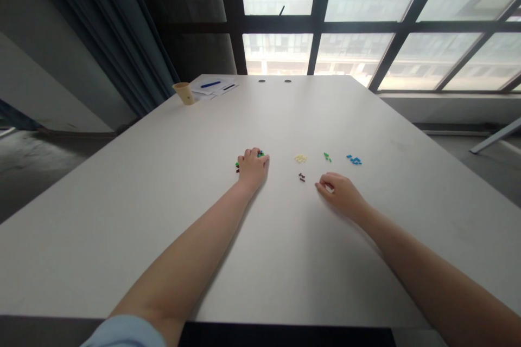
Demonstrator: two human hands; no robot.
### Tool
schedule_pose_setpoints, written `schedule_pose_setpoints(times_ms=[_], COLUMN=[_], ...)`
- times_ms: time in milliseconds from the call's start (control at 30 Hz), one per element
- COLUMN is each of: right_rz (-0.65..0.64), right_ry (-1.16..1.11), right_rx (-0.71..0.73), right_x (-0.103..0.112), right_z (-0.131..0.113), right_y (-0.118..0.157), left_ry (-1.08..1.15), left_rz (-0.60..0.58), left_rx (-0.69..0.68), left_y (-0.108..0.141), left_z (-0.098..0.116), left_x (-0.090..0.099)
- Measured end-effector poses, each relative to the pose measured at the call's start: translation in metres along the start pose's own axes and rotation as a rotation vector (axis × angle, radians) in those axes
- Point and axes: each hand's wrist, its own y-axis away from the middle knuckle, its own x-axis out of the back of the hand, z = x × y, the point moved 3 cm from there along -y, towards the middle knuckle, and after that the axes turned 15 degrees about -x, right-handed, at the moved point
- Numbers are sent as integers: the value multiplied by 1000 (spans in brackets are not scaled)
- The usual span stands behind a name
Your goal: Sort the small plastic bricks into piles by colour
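Note:
My left hand (253, 167) lies over a mixed pile of small coloured pieces, fingers bent and the thumb apart from them. Green and blue pieces (261, 154) peek out past its fingers, and dark red pieces (237, 171) show at its left side. The rest of that pile is hidden beneath the palm. My right hand (340, 191) is closed just above the table, thumb and forefinger tips together; whatever is between them is too small to make out. Left of it sit a few dark red pieces (302, 177). Beyond are pale yellow (300, 158), green (327, 156) and blue pieces (354, 160) in separate groups.
The white table (260, 260) stretches toward the windows. At its far left stand a yellow paper cup (184, 94) and sheets of paper (203, 87) with a blue pen (210, 84) on top. Two round dark inserts (287, 81) are at the far edge.

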Motion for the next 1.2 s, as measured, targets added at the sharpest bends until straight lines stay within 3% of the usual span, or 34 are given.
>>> schedule_pose_setpoints(times_ms=[200, 300, 367, 467, 600, 700, 933, 1200], right_rz=[-19, -15, -17, -28, -30, -18, 1, 15], right_ry=[-12, -14, -15, -15, -11, -13, -14, -22], right_rx=[-14, -16, -14, -9, -1, 9, 30, 37], right_x=[3, 6, 7, 7, 7, 8, 10, 10], right_z=[10, 12, 12, 11, 10, 9, 7, 7], right_y=[-1, -2, -2, -1, 0, 0, 1, 1], left_ry=[42, 171, 376, 901, 1550, 1801, 1842, 1709], left_rz=[16, 55, 102, 144, 21, -63, -153, -179], left_rx=[-57, -34, -24, 51, 251, 197, -137, -185], left_y=[-4, -5, -7, -7, 2, 7, 8, 6], left_z=[9, 9, 11, 21, 49, 68, 77, 78], left_x=[4, 3, 2, 2, 6, 19, 30, 37])
